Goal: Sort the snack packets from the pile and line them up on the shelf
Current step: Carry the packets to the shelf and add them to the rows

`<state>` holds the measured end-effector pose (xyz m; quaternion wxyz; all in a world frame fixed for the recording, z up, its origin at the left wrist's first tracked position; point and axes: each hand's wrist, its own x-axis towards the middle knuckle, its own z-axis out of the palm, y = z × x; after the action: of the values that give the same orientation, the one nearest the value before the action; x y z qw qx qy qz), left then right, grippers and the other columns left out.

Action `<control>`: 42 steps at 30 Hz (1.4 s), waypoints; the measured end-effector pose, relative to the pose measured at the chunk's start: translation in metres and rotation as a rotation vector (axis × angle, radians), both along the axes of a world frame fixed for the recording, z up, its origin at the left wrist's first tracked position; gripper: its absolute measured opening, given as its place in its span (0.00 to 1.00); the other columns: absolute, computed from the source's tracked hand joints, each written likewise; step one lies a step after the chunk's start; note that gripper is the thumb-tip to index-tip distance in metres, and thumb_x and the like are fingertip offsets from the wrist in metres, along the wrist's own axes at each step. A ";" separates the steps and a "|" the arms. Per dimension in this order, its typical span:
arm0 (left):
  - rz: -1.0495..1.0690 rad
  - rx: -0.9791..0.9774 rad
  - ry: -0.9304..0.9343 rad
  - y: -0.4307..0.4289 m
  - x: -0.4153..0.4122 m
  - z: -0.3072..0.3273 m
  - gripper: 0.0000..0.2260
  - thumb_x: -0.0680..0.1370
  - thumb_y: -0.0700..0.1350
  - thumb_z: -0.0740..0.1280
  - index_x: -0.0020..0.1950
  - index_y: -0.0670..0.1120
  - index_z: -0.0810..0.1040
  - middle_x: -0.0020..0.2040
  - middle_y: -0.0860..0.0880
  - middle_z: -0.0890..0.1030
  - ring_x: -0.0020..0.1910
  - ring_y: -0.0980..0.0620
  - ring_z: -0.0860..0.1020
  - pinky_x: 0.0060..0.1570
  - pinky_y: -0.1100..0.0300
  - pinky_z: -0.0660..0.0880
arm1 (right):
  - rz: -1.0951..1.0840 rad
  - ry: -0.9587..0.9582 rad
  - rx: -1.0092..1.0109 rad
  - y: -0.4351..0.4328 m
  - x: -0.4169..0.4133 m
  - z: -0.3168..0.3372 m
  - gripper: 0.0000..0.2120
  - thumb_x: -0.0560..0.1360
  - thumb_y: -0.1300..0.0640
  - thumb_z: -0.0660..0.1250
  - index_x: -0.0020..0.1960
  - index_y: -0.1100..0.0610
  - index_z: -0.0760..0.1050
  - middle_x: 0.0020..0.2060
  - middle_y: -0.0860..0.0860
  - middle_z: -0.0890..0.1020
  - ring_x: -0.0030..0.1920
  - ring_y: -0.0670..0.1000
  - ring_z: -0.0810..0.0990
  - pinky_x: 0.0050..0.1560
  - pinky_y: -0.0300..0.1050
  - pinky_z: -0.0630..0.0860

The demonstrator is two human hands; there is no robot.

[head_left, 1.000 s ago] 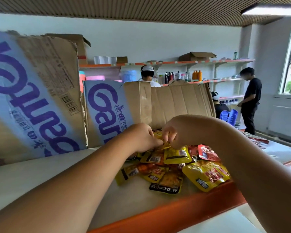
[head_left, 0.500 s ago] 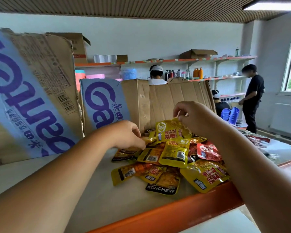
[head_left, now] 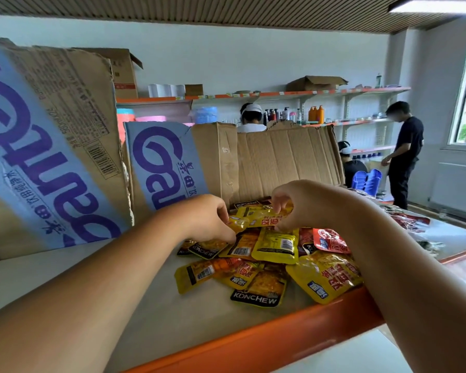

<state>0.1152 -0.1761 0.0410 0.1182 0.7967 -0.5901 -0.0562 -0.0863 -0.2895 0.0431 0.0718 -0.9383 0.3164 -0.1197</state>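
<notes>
Both hands work at the far side of the pile (head_left: 253,275) of snack packets, which lies on the shelf (head_left: 145,305), right of the middle and close to its orange edge (head_left: 280,343). The left hand (head_left: 207,222) and the right hand (head_left: 304,203) meet on one yellow packet (head_left: 261,218) at the top of the pile. The fingers (head_left: 279,208) of the right hand are curled down and pinch its right part. Those of the left hand are curled at its left end and seem to pinch it too, though the contact there is partly hidden. The step, as I judge it, is to take this packet out of the pile. To do it well, lift it straight up until it is free, because the packets are glossy and overlap, so a sideways pull may drag the neighbours along. One hand is probably enough to carry it, and the other could press the pile down. The bare shelf to the left, in front of the cardboard box (head_left: 285,162), looks a good place for a row. Keep the yellow ones apart from the red packet (head_left: 331,239) and its kind. Do not push the pile nearer, since some packets already lie just beside the edge and could fall.
</notes>
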 end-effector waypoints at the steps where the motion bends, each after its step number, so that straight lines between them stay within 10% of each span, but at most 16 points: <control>1: -0.001 -0.016 0.010 0.000 0.000 0.000 0.17 0.71 0.57 0.78 0.55 0.56 0.79 0.51 0.55 0.81 0.47 0.55 0.80 0.46 0.56 0.80 | 0.004 -0.030 -0.002 0.000 0.000 0.000 0.16 0.71 0.46 0.77 0.56 0.48 0.78 0.57 0.45 0.79 0.58 0.49 0.78 0.58 0.49 0.76; 8: 0.000 -0.191 -0.014 0.005 -0.001 0.009 0.16 0.71 0.53 0.78 0.54 0.56 0.77 0.52 0.54 0.80 0.46 0.55 0.80 0.46 0.54 0.82 | 0.024 -0.296 -0.106 -0.001 -0.004 -0.003 0.13 0.72 0.45 0.76 0.52 0.46 0.76 0.49 0.41 0.76 0.49 0.44 0.76 0.41 0.39 0.70; 22: 0.007 -0.510 -0.193 0.064 -0.003 0.038 0.15 0.69 0.54 0.78 0.52 0.53 0.79 0.50 0.53 0.82 0.44 0.52 0.78 0.38 0.58 0.76 | -0.033 -0.611 -0.165 0.065 0.008 0.028 0.10 0.70 0.44 0.77 0.45 0.45 0.78 0.45 0.41 0.80 0.44 0.44 0.78 0.42 0.41 0.74; 34: 0.206 -0.779 -0.128 0.307 0.086 -0.013 0.15 0.66 0.50 0.79 0.49 0.57 0.79 0.43 0.57 0.80 0.42 0.54 0.79 0.42 0.56 0.75 | 0.191 -0.759 -0.054 0.254 0.130 -0.003 0.12 0.68 0.50 0.79 0.44 0.49 0.77 0.46 0.45 0.79 0.46 0.47 0.78 0.46 0.44 0.74; 42: 0.444 -0.905 -0.241 0.510 0.155 -0.052 0.16 0.65 0.49 0.78 0.51 0.54 0.81 0.44 0.55 0.77 0.45 0.49 0.75 0.42 0.58 0.68 | 0.410 -0.726 0.134 0.433 0.246 -0.037 0.11 0.68 0.52 0.79 0.43 0.48 0.77 0.45 0.46 0.78 0.44 0.43 0.77 0.40 0.27 0.66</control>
<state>0.2699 0.3343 -0.0108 0.3912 0.7726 -0.3815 0.3231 0.1593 0.1434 0.0065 0.2617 -0.8720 0.0846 -0.4050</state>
